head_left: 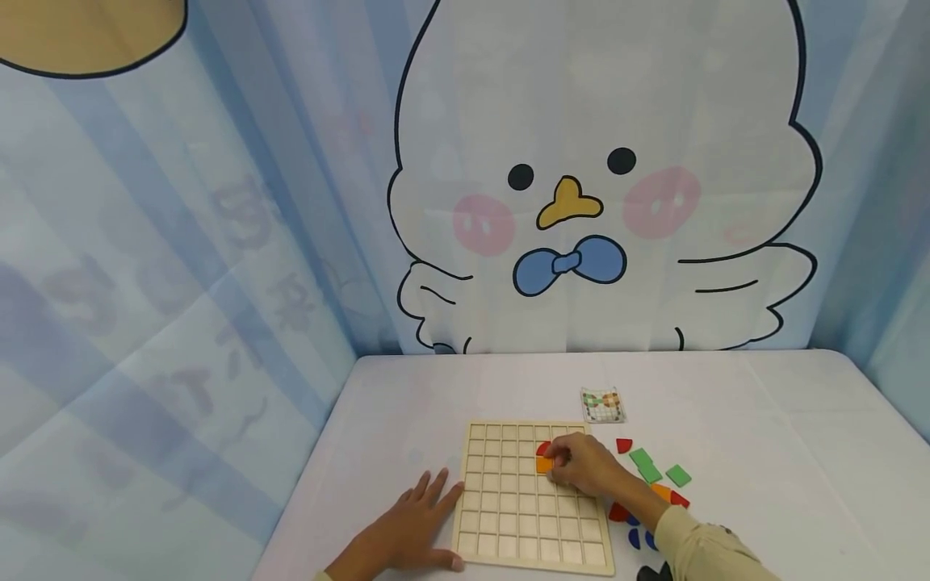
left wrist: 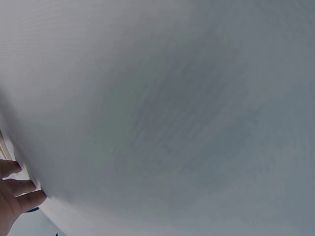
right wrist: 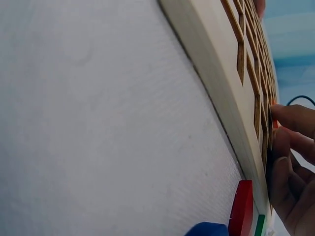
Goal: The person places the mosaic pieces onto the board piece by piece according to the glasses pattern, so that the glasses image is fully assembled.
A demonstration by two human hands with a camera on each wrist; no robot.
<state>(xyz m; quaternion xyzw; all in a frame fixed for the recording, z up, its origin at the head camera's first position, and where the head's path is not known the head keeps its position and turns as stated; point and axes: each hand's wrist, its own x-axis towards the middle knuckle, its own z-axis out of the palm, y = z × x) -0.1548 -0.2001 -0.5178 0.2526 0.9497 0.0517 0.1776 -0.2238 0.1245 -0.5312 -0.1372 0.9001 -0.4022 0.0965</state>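
A pale wooden grid board (head_left: pixel 518 504) lies on the white table. My left hand (head_left: pixel 417 524) is spread flat beside it, with fingertips at the board's left edge; in the left wrist view, part of the left hand (left wrist: pixel 17 194) shows at the lower left. My right hand (head_left: pixel 581 464) is over the upper right of the board, fingers curled, pinching an orange square piece (head_left: pixel 543 465) at one cell. Just above that piece sits a red rounded piece (head_left: pixel 543 449). The right wrist view shows the right hand's fingers (right wrist: pixel 295 120) low at the grid, partly hiding the piece.
Right of the board lie loose pieces: green squares (head_left: pixel 679 475), a red piece (head_left: pixel 624 445), an orange piece (head_left: pixel 661 491) and blue pieces (head_left: pixel 634 538). A small patterned card (head_left: pixel 603 406) lies behind the board. A dark object (head_left: pixel 652 574) is at the bottom edge.
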